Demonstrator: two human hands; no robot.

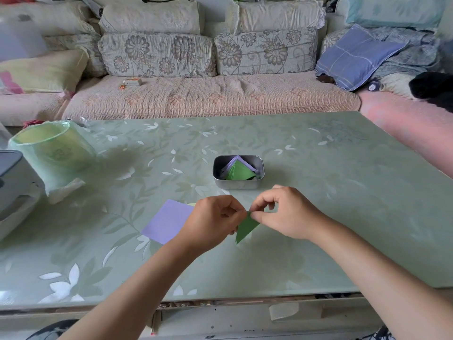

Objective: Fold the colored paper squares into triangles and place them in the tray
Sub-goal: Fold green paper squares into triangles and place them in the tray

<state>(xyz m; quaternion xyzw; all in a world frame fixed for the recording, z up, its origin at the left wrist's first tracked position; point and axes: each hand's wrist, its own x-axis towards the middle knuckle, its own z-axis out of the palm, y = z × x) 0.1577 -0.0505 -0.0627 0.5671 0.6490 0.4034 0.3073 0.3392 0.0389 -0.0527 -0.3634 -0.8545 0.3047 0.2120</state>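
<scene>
A green paper [245,228] folded into a triangle hangs just above the table, its point down. My left hand [212,220] and my right hand [285,212] both pinch its top corner between thumb and fingers. A flat purple paper square [166,221] lies on the table left of my left hand, with a sliver of yellow paper showing under its far edge. Beyond my hands stands a small metal tray [239,185] holding folded green and purple triangles.
The table is a green glass top with a leaf pattern [318,168]. A green plastic-lined bin [51,148] and a grey appliance [12,187] stand at the left. A sofa with cushions [210,96] runs along the far edge.
</scene>
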